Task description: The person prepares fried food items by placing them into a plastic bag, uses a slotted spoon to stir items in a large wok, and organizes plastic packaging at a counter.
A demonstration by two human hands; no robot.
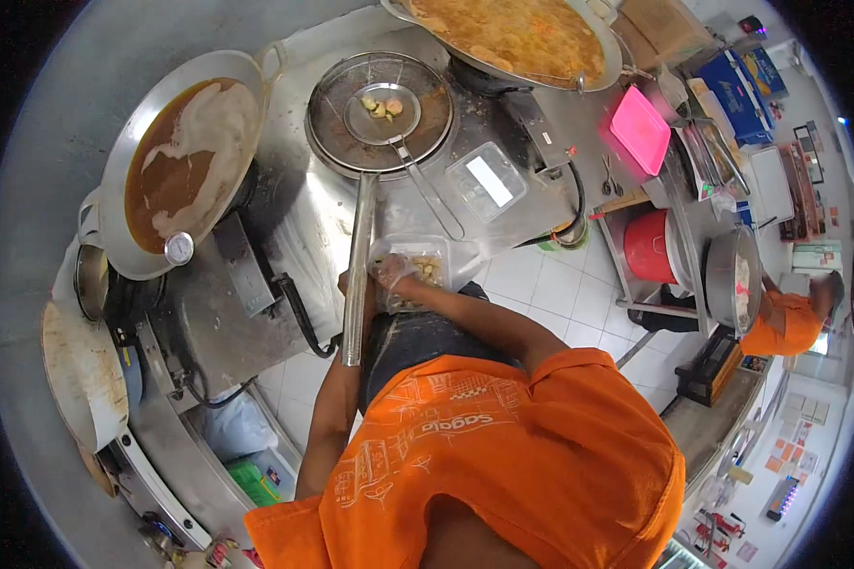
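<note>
A clear plastic container (438, 250) with pale chopped food pieces (429, 269) is close to my body. My right hand (394, 273), in a clear glove, reaches into its left part; its fingertips are not distinct. My left hand (343, 283) is by the container's left side, mostly covered by the long metal handle (359, 284) of a large round strainer (327, 114). On that strainer rests a small mesh strainer (359, 131) with several pale and pinkish pieces (382, 107). A clear container lid (468, 190) with a white label lies on the steel counter (406, 210).
At left is a wok of brown, foamy liquid (171, 174) with a dial thermometer (179, 248). Another wok holds bubbling orange-brown liquid (519, 32). A pink tray (640, 130), scissors (612, 178) and a red bucket (646, 245) are at right. A person in orange (786, 327) stands farther off.
</note>
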